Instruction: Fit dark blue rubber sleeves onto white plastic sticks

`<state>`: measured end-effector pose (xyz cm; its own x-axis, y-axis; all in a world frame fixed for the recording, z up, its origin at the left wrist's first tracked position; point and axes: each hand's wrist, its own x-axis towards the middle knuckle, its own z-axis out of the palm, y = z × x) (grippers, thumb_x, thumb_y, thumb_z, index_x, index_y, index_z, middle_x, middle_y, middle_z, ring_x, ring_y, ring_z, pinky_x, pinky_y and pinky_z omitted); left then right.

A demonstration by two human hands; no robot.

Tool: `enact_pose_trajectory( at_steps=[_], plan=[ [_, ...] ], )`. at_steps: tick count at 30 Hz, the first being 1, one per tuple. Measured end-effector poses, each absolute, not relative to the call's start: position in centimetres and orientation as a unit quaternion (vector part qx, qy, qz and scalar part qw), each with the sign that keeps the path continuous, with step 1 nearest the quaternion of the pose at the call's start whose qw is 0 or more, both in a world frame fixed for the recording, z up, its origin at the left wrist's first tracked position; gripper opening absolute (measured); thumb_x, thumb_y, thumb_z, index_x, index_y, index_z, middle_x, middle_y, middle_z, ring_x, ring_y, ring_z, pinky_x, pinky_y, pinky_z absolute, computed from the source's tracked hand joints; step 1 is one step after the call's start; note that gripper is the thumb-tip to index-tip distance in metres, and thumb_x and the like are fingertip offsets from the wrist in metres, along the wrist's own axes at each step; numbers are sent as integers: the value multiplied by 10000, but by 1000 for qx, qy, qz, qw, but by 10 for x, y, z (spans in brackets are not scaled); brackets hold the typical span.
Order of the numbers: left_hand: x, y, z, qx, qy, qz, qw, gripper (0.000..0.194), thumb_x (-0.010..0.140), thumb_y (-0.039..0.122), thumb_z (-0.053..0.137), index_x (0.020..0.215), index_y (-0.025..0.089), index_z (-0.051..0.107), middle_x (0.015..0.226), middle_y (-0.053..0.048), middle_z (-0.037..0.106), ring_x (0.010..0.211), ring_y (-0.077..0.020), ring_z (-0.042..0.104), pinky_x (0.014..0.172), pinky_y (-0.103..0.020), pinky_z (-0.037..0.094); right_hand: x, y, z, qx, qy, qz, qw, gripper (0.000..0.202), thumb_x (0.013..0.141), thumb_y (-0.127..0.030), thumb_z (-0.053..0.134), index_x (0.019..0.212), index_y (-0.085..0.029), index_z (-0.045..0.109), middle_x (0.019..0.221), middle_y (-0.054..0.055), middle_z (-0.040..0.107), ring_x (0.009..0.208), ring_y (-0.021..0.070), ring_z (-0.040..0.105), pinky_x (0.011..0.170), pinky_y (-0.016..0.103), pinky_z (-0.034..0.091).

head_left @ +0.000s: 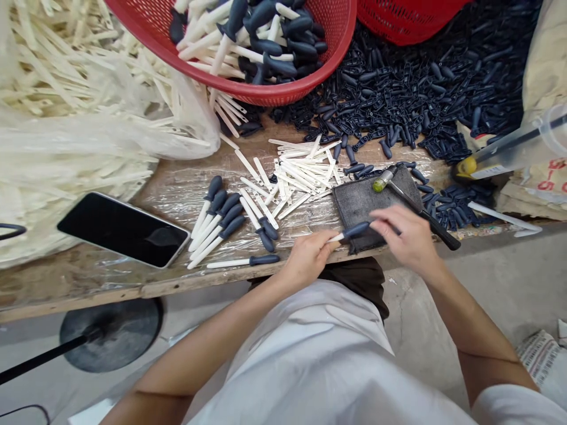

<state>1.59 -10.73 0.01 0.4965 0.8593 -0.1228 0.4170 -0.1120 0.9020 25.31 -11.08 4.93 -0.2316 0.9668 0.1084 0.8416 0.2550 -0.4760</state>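
Observation:
My left hand (308,257) is closed around the white shaft of a stick with a dark blue handle (355,229), held over the lower edge of a dark grey pad (363,198). Just right of the handle's tip is my right hand (405,236), its thumb and index finger close together; whether something small is between them cannot be made out. A hammer (405,198) with a yellowish-green head end lies across the pad. Left of the pad are loose white sticks (301,168) and several sticks with dark handles (217,221).
A red basket (266,94) of handled sticks stands at the back. Dark handles (398,88) are heaped at the back right. White sticks in plastic (80,136) fill the left. A phone (124,229) lies near the table's front edge (177,286); a clear container (514,147) is at right.

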Motion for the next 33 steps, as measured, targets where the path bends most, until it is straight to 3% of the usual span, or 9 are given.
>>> enact_pose_trajectory(
  at_steps=[3,5,12,17,21,24,29,33],
  plan=[
    [11,-99,1,722,468,180,477,227,947,243,473,935,174,689,792,-45,701,711,-170,600,686,-261,400,283,-97,35,-690,-717,-16,99,330,959,-378,483,1103,-138,658,1073,191,651,1017,327,577,859,435,451],
    [14,-93,4,734,464,158,470,251,948,245,454,841,177,671,683,-17,633,628,-149,521,637,-252,351,296,-91,26,-717,-694,-54,34,339,964,-340,428,1095,-115,644,1081,220,640,1020,353,567,830,436,438],
    [35,-79,10,715,465,130,506,316,923,274,450,645,182,570,540,16,476,556,-135,404,570,-250,289,275,-122,51,-694,-717,49,38,402,1009,-344,329,1276,-207,596,1020,96,736,853,253,674,681,312,434],
    [35,-79,10,705,478,128,508,307,908,304,455,678,172,611,522,18,473,556,-133,406,547,-243,290,261,-141,67,-696,-708,74,100,454,1012,-321,329,1403,-248,549,1117,91,740,939,242,696,728,310,475],
    [35,-81,7,706,488,131,496,315,910,332,461,736,160,659,531,22,474,558,-130,402,554,-244,287,260,-140,63,-686,-722,93,18,437,1005,-325,369,1392,-262,562,1083,86,754,859,241,708,664,303,450],
    [36,-84,6,712,493,133,482,315,916,336,466,792,154,691,550,23,480,563,-130,391,574,-250,285,255,-141,66,-689,-721,77,30,450,1022,-310,343,1431,-265,524,1123,82,743,866,216,706,660,286,434],
    [38,-87,8,724,503,137,452,287,920,289,471,788,159,690,603,10,523,594,-135,406,613,-257,292,238,-146,75,-651,-755,75,-28,424,1016,-336,390,1405,-287,554,883,68,748,678,191,672,562,291,354],
    [39,-89,9,734,494,137,446,290,930,282,463,767,169,675,606,3,532,595,-143,414,608,-260,283,232,-148,77,-658,-751,54,-3,437,1020,-306,366,1420,-275,540,880,76,734,703,180,674,569,283,350]
  ],
)
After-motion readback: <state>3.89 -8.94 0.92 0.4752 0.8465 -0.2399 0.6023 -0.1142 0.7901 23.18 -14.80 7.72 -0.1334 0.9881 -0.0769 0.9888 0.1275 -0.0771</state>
